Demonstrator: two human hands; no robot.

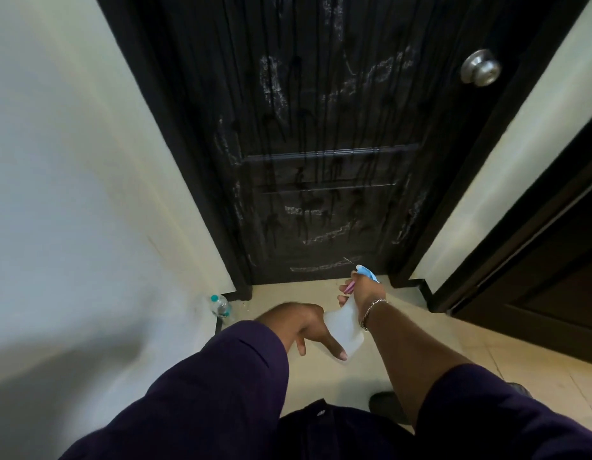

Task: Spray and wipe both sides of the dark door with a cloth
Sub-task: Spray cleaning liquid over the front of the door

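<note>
The dark door (pixel 321 134) stands shut ahead of me, streaked with drips and white foam patches from top to bottom. Low down near the door's foot, my right hand (pixel 362 290) grips a clear spray bottle (pixel 344 327) with a blue head and pink trigger, nozzle aimed at the door's bottom edge. My left hand (pixel 304 323) hangs beside the bottle with its fingers straight and pointing down, holding nothing. No cloth is in view.
A small water bottle (pixel 220 305) with a teal cap stands on the floor by the left wall (pixel 72 194). A silver round knob (pixel 481 68) sits on the door's right side. Another dark door (pixel 537 260) stands at the right. My shoe (pixel 386 405) is on the beige tiles.
</note>
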